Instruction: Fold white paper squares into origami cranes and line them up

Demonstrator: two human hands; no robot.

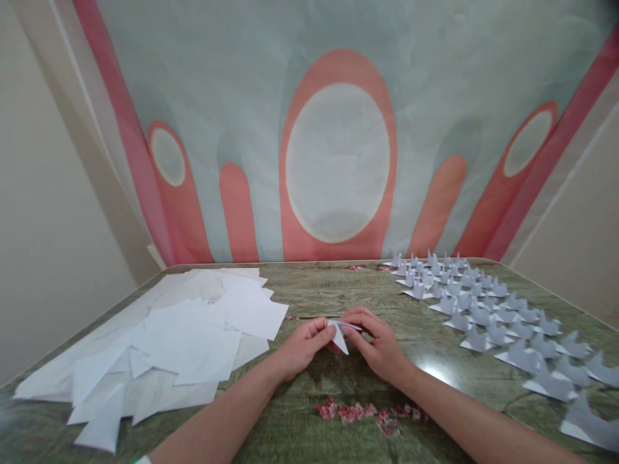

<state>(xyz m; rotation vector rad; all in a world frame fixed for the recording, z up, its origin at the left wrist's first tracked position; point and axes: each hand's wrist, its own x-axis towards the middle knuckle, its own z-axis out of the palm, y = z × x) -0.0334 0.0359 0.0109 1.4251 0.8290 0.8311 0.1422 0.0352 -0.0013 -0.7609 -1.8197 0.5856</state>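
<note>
Between my two hands, just above the middle of the table, is a small folded piece of white paper (341,340) with a pointed flap hanging down toward me. My left hand (307,345) pinches its left side between thumb and fingers. On the other side, my right hand (373,341) grips the right part, thumb in front and fingers curled behind. Part of the folded paper is hidden by the fingers.
Loose sheets of white paper (193,341) lie in a spread heap on the left. Several folded paper cranes (476,316) stand in rows along the right. The wood-patterned tabletop (285,425) has pink flower prints. A patterned backdrop (261,96) rises behind its far edge.
</note>
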